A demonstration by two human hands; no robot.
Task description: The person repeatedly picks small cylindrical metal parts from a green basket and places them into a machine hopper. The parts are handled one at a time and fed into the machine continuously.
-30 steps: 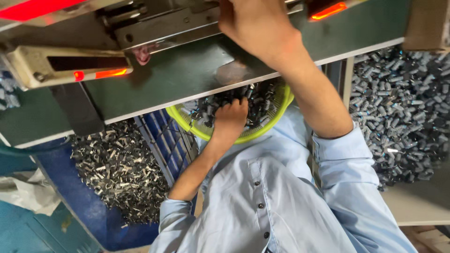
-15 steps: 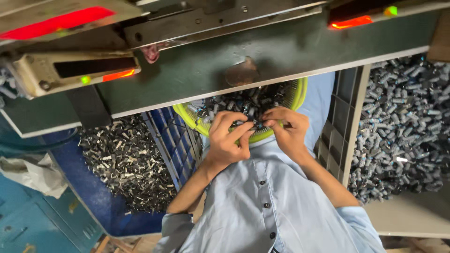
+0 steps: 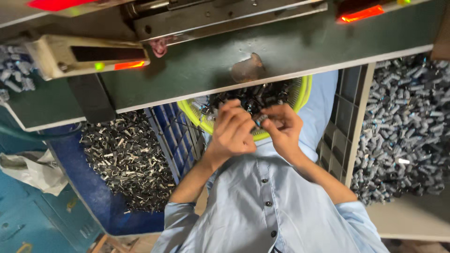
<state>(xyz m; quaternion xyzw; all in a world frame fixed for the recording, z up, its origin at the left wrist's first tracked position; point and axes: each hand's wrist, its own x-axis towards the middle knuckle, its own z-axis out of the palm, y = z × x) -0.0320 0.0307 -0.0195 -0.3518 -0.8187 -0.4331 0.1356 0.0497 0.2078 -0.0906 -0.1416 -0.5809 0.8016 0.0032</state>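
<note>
My left hand (image 3: 232,130) and my right hand (image 3: 282,127) meet in front of my light blue shirt, fingertips together. Between them they pinch a small metal part (image 3: 260,120) with a bluish end. Both hands hover over the near rim of a yellow-green basket (image 3: 190,116) that is filled with several small dark parts (image 3: 253,98). The basket sits half under the edge of a green machine table (image 3: 290,51). The left fingers are curled, and what else they hold is hidden.
A blue crate (image 3: 101,197) of dark metal pieces (image 3: 126,157) lies at left. A grey crate (image 3: 349,122) and a heap of silvery cylinders (image 3: 403,126) lie at right. A beige box with lit lamps (image 3: 84,56) and a red light (image 3: 361,13) sit on the machine.
My right hand came down from the machine above and joined my left hand over the basket. Both hands now work a small part together near my chest.
</note>
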